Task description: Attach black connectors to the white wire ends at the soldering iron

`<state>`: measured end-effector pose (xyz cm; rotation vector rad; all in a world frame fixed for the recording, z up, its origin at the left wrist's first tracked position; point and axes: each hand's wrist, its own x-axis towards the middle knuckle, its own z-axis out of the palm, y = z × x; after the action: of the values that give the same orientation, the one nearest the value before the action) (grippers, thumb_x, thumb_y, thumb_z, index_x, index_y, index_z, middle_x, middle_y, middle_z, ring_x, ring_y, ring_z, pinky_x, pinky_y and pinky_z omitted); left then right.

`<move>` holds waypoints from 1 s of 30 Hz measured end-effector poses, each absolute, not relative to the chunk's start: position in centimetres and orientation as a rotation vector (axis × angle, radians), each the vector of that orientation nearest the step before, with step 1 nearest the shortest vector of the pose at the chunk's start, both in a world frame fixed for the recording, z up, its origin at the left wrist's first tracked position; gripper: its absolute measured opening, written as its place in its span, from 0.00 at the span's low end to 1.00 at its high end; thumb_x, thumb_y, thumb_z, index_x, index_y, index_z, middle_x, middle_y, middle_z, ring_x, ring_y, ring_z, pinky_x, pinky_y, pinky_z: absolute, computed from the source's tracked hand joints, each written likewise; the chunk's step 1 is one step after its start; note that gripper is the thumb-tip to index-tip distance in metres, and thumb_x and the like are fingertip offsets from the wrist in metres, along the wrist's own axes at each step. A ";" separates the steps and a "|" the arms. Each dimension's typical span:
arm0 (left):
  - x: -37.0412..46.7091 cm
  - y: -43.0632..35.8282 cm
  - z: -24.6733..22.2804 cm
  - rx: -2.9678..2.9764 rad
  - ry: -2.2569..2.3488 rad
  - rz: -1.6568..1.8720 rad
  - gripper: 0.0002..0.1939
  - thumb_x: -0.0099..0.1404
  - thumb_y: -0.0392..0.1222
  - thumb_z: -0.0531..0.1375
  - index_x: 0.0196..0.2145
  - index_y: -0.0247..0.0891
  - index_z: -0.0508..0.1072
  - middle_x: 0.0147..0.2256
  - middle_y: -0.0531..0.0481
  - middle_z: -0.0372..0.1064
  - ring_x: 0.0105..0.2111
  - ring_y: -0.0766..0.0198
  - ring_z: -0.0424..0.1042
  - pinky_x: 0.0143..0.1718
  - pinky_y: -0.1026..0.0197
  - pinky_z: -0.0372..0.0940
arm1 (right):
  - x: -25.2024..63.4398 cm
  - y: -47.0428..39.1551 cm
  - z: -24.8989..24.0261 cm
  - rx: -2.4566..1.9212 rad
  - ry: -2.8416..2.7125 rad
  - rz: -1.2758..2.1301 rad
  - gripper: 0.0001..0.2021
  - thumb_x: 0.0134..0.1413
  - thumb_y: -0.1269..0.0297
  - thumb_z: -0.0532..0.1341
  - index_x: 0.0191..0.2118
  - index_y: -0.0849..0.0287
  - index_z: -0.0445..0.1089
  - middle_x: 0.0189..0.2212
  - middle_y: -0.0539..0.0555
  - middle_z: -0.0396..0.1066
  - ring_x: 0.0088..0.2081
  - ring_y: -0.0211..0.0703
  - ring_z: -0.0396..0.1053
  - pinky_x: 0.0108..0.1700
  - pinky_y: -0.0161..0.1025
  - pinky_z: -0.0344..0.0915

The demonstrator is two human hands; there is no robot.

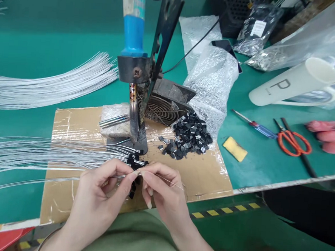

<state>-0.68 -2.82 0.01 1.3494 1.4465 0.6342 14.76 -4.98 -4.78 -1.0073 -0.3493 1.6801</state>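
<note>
My left hand point(102, 197) and my right hand point(165, 188) meet over the front of the cardboard sheet point(209, 177), fingertips almost touching. Both pinch thin wire; a fine strand trails to the right past my right fingers. Fingers hide the exact spot where the wire is gripped. Just behind my fingertips lie black connectors point(133, 159) on the ends of white wires point(91, 157) that run off to the left. Above them a soldering iron point(132, 112) with a blue handle hangs tip down in a black stand point(164, 30).
A pile of small black pieces point(191, 134) lies right of a round fan grille point(161, 110). Another white wire bundle point(59, 83) rests at left. Rightward are a yellow sponge point(235, 149), a screwdriver point(259, 128), orange-handled scissors point(293, 142) and a white mug point(292, 84).
</note>
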 end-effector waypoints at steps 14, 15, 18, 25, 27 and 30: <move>-0.6 -3.7 -2.1 1.651 1.504 0.773 0.07 0.74 0.40 0.62 0.35 0.42 0.77 0.25 0.56 0.68 0.22 0.68 0.59 0.23 0.64 0.56 | 13.5 -5.0 -4.9 -0.958 -0.226 1.622 0.07 0.50 0.59 0.77 0.30 0.55 0.86 0.17 0.46 0.65 0.16 0.29 0.56 0.14 0.28 0.61; -0.6 -3.8 -2.1 1.646 1.505 0.782 0.07 0.74 0.40 0.62 0.35 0.42 0.77 0.25 0.56 0.68 0.22 0.68 0.59 0.23 0.64 0.56 | 13.4 -5.0 -4.9 -0.958 -0.226 1.617 0.06 0.51 0.59 0.77 0.30 0.55 0.86 0.17 0.46 0.65 0.16 0.30 0.56 0.14 0.28 0.61; -0.5 -4.1 -2.4 1.593 1.495 0.814 0.07 0.75 0.40 0.62 0.36 0.42 0.76 0.27 0.55 0.70 0.23 0.68 0.62 0.24 0.64 0.58 | 13.2 -5.1 -4.9 -0.960 -0.228 1.601 0.06 0.51 0.59 0.77 0.30 0.55 0.86 0.18 0.46 0.66 0.16 0.29 0.56 0.14 0.27 0.62; -0.4 -4.2 -3.0 1.480 1.467 0.865 0.06 0.74 0.41 0.63 0.36 0.41 0.77 0.29 0.54 0.74 0.25 0.68 0.68 0.25 0.66 0.60 | 13.1 -5.2 -4.8 -0.955 -0.202 1.583 0.07 0.51 0.59 0.78 0.29 0.55 0.85 0.18 0.46 0.68 0.15 0.27 0.59 0.14 0.24 0.63; -0.3 -4.2 -3.1 1.480 1.453 0.884 0.06 0.74 0.40 0.63 0.36 0.41 0.77 0.29 0.54 0.75 0.25 0.68 0.69 0.25 0.67 0.60 | 13.2 -5.1 -4.8 -0.956 -0.195 1.593 0.08 0.50 0.58 0.78 0.29 0.56 0.85 0.17 0.45 0.67 0.14 0.27 0.60 0.14 0.23 0.63; -0.2 -4.2 -3.2 1.495 1.449 0.903 0.06 0.74 0.39 0.63 0.36 0.41 0.77 0.28 0.55 0.74 0.24 0.69 0.67 0.23 0.67 0.60 | 13.3 -5.0 -4.7 -0.953 -0.192 1.615 0.09 0.50 0.58 0.78 0.28 0.57 0.85 0.17 0.44 0.67 0.14 0.27 0.61 0.15 0.23 0.64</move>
<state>-0.25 -4.15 -3.16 1.4951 1.4493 0.9028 13.34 -5.04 -4.66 -0.9530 -0.1924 1.6149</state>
